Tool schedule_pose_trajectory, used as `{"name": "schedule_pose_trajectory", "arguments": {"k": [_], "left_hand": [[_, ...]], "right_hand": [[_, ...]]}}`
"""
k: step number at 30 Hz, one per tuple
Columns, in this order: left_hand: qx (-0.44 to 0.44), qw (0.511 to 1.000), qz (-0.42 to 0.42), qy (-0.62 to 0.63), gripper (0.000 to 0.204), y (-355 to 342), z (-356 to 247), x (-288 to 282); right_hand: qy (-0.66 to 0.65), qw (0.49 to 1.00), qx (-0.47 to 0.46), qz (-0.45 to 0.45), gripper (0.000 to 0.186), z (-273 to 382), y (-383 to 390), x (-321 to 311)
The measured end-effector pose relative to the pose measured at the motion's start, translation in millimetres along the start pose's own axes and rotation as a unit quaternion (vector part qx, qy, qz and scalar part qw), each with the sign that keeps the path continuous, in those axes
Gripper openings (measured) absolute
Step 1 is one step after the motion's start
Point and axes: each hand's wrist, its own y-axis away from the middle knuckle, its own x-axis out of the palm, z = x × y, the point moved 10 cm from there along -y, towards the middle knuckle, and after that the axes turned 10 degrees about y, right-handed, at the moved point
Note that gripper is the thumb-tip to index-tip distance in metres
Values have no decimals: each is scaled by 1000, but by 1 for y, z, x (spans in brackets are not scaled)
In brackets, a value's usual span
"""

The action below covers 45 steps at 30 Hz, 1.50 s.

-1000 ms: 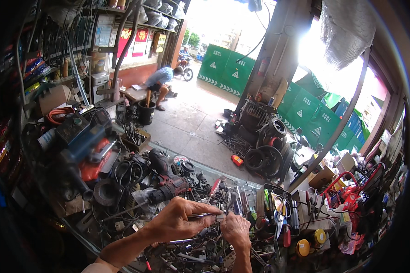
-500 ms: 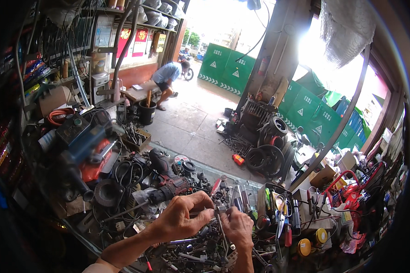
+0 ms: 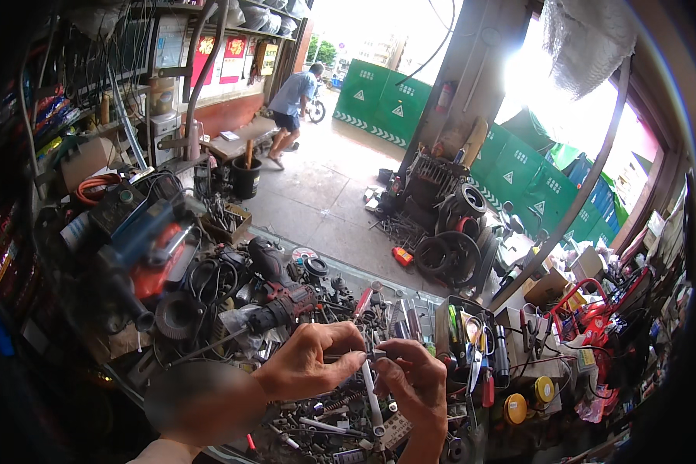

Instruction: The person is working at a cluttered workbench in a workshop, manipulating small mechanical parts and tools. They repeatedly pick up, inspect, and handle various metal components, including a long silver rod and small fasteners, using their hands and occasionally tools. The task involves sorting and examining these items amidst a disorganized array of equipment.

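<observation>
Head view: cluttered workbench (image 3: pixel 209 309), open concrete doorway (image 3: pixel 325 193).

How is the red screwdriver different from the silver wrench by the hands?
The red-handled screwdriver lies beyond the hands, untouched; the silver wrench lies right under them, between the left hand and right hand. The screwdriver's handle is red; the wrench is bare grey metal all along. Both are slim hand tools lying on the cluttered bench.
</observation>
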Motion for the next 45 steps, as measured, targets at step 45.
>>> {"name": "schedule_pose_trajectory", "arguments": {"k": [45], "left_hand": [[-35,997,59,27,10,1,8,13]], "right_hand": [[175,983,-51,5,32,2,2,-3]]}}
